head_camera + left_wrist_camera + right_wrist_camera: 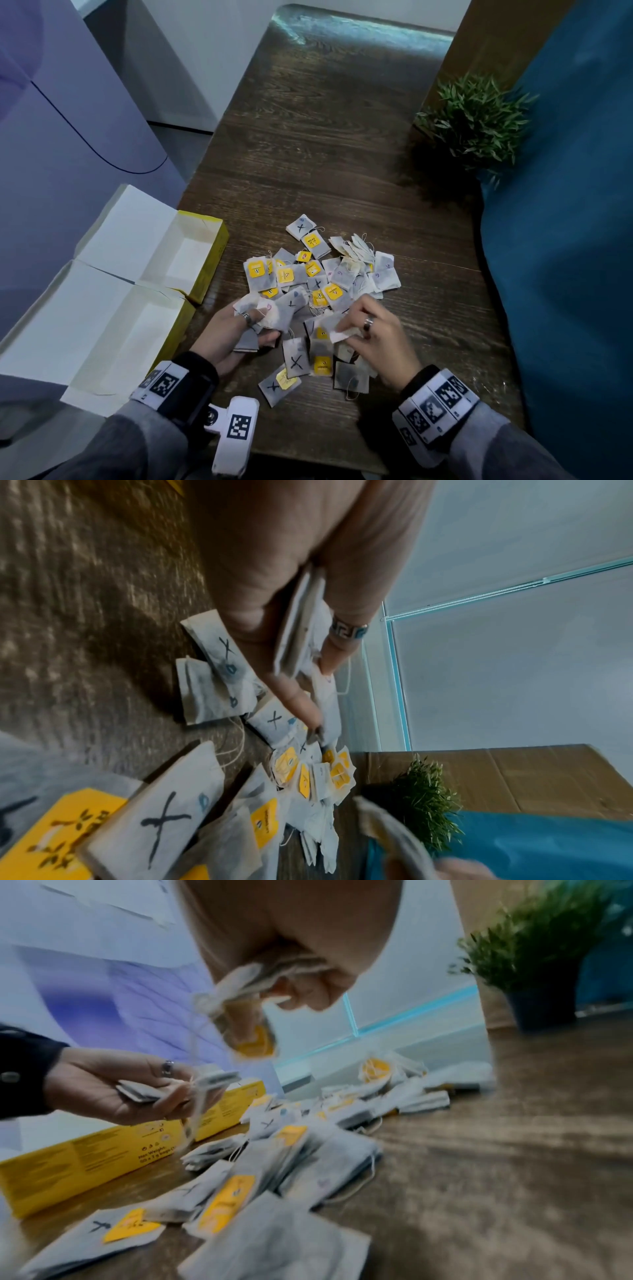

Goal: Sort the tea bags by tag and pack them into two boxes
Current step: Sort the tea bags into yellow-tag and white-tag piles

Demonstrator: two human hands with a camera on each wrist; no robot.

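A loose pile of tea bags [318, 281] lies on the wooden table [342, 154]; some carry yellow tags, others a pen-drawn X. My left hand [239, 329] grips a small stack of tea bags [270, 313] between thumb and fingers, also seen as the stack of tea bags [301, 620] and stack [147, 1092]. My right hand [373, 332] pinches a tea bag [337, 330] lifted off the pile, its yellow tag [255, 1042] dangling below. Two open yellow boxes [209, 260] with white insides stand at the left; the near box [102, 329] looks empty.
A potted green plant [476, 116] stands at the table's right edge. A blue cushion [565, 240] runs along the right side. A white clip with a marker [236, 435] hangs at my left wrist. Bare wood lies beyond the pile.
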